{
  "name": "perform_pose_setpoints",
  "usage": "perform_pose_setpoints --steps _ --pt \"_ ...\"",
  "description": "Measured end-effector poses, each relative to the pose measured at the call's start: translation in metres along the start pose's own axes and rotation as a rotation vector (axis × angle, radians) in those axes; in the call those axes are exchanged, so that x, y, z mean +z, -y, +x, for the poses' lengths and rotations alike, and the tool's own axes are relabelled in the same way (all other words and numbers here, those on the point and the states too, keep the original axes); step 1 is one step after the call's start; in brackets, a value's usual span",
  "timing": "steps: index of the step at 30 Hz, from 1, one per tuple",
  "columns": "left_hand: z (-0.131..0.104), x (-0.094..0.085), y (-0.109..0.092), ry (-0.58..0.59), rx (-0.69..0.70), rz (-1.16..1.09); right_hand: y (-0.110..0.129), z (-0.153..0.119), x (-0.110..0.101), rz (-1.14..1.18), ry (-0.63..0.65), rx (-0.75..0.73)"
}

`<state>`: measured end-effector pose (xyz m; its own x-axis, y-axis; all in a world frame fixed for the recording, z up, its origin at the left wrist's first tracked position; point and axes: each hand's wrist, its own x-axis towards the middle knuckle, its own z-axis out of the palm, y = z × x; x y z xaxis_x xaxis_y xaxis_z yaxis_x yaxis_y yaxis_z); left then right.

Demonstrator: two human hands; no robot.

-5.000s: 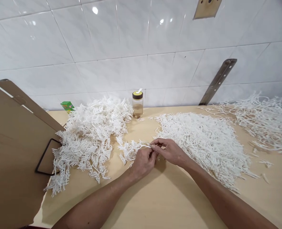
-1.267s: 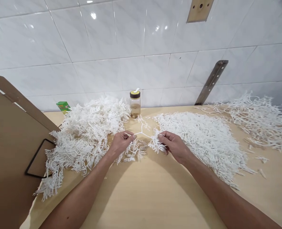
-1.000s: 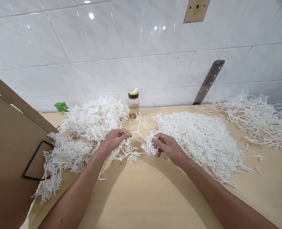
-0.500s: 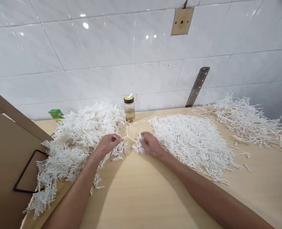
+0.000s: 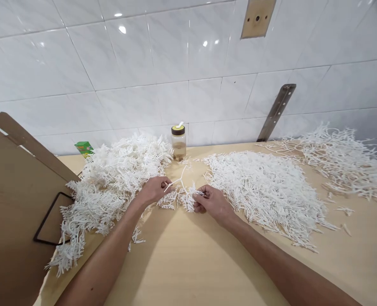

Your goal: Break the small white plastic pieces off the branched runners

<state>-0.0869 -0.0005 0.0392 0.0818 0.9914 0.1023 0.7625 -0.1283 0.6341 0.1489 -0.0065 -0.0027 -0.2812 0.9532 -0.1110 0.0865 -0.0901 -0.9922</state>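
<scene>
A thin white branched strand (image 5: pixel 181 182) spans the gap between my hands. Its left end is pinched in the fingers of my left hand (image 5: pixel 158 189), beside the large tangled white pile (image 5: pixel 124 170). My right hand (image 5: pixel 212 204) is closed on a small tuft of white pieces (image 5: pixel 188 199), just left of the wide heap of short white pieces (image 5: pixel 265 187). Below the strand, more white feathery bits touch the table. Behind my hands stands a clear jar (image 5: pixel 178 146) with a dark and yellow lid.
A cardboard box (image 5: pixel 12 204) with a black wire handle (image 5: pixel 44 221) stands at the left. A green packet (image 5: pixel 84 148) sits behind the left pile. Long white strands (image 5: pixel 344 161) lie at the far right. A metal bracket (image 5: pixel 276 112) leans against the tiled wall (image 5: pixel 163 63).
The view has shifted slightly. My right hand has turned and moved lower, with its fingers now more visible. The branched strand hangs at a different angle.
</scene>
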Motion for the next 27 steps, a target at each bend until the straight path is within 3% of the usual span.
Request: perform_pose_setpoints --steps 5,9,10,12,14,15,17,18,20,21,23,27 --pt "-0.012 0.000 -0.001 -0.035 -0.050 0.022 -0.005 0.005 0.005 0.043 -0.096 0.016" --pt "-0.032 -0.019 -0.027 -0.086 0.008 0.143 -0.004 0.004 0.008 0.032 -0.090 0.021" --pt "-0.040 -0.022 -0.037 -0.158 0.049 0.164 -0.004 0.004 0.009 0.024 -0.090 0.026" --pt "-0.059 -0.021 -0.060 -0.411 0.174 0.184 -0.003 0.005 0.010 0.009 -0.090 0.037" --pt "-0.077 -0.006 -0.079 -0.591 0.298 0.127 -0.001 0.005 0.010 -0.002 -0.090 0.048" --pt "-0.083 0.005 -0.085 -0.589 0.360 0.087 -0.001 0.005 0.010 -0.011 -0.090 0.045" --pt "-0.088 0.031 -0.088 -0.431 0.448 0.039 -0.001 0.005 0.010 -0.038 -0.086 0.014" --pt "-0.087 0.044 -0.086 -0.357 0.432 0.030 -0.001 0.004 0.010 -0.041 -0.086 -0.009" --pt "-0.076 0.062 -0.076 -0.420 0.209 0.007 -0.003 0.003 0.009 -0.009 -0.081 -0.050" --pt "-0.068 0.066 -0.070 -0.444 0.077 -0.020 -0.004 0.002 0.009 0.022 -0.074 -0.064" --pt "-0.052 0.068 -0.060 -0.376 -0.107 -0.113 -0.006 0.000 0.009 0.078 -0.047 -0.093" --pt "-0.032 0.060 -0.053 -0.242 -0.153 -0.239 -0.011 0.001 0.008 0.064 -0.012 -0.139"
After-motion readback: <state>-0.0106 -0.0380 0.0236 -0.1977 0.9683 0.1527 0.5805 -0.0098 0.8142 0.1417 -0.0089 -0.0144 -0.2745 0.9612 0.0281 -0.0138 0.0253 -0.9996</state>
